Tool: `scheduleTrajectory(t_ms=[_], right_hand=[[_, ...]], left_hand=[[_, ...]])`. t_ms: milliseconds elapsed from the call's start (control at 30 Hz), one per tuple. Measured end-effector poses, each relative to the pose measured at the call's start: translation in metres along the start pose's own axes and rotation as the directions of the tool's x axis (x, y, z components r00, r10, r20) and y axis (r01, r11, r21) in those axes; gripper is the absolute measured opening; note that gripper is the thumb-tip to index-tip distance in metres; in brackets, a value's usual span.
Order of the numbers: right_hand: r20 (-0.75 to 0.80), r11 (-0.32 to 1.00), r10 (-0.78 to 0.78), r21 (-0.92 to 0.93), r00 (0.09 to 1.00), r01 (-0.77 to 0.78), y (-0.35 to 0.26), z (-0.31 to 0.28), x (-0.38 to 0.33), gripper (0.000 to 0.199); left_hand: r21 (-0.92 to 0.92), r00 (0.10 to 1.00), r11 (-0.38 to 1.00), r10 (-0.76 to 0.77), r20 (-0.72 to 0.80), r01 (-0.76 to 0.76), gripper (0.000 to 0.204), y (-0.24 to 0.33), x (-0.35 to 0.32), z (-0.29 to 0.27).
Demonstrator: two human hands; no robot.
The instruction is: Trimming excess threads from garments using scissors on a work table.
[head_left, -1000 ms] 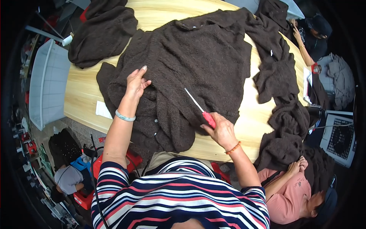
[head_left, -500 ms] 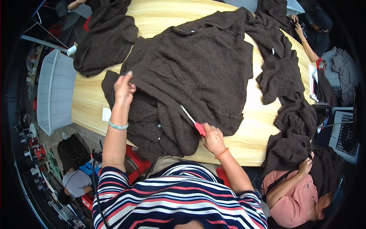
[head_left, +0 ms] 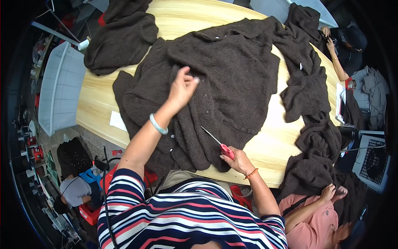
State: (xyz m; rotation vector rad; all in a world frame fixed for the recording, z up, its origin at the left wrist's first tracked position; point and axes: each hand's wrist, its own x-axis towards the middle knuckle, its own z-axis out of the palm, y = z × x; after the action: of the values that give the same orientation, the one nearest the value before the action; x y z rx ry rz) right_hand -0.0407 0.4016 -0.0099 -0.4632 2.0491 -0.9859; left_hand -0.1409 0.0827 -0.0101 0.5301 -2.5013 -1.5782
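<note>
A dark brown knitted garment (head_left: 232, 79) lies spread and rumpled over the table in front of me. Small white spots, perhaps buttons, show on its folds. My left hand (head_left: 182, 89) is over the middle of the garment, its fingers loosely bent and apart, with nothing visible in them. In my right hand (head_left: 239, 160), at the garment's near right edge, is a pair of red-handled scissors (head_left: 224, 151). Their thin metal blades point up and left over the cloth and look closed together.
The pale wooden table (head_left: 97, 99) carries more brown knitwear (head_left: 118, 45) at the far left and along the right side (head_left: 309, 95). A small white paper (head_left: 118, 120) lies near the left edge. Co-workers sit at the right, one in a pink shirt (head_left: 311, 220). A white bin (head_left: 58, 89) stands left.
My left hand has let go of the garment's raised edge and moved right over its middle. The lifted fold has dropped flat. The scissors have drawn slightly back toward me.
</note>
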Motion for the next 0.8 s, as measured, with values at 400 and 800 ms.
scheduleTrajectory(t_ms=[400,800], right_hand=[[-0.256,0.962,0.021,-0.258,0.966,-0.089,-0.04,-0.015,-0.028,0.027],[-0.419,0.932,-0.167,-0.362,0.892,0.004,-0.086,-0.04,0.092,0.027]], left_hand=[[0.636,0.809,0.511,0.263,0.525,-0.579,0.072,-0.005,-0.067,0.016],[0.629,0.811,0.532,0.227,0.539,-0.566,0.069,-0.016,-0.061,0.023]])
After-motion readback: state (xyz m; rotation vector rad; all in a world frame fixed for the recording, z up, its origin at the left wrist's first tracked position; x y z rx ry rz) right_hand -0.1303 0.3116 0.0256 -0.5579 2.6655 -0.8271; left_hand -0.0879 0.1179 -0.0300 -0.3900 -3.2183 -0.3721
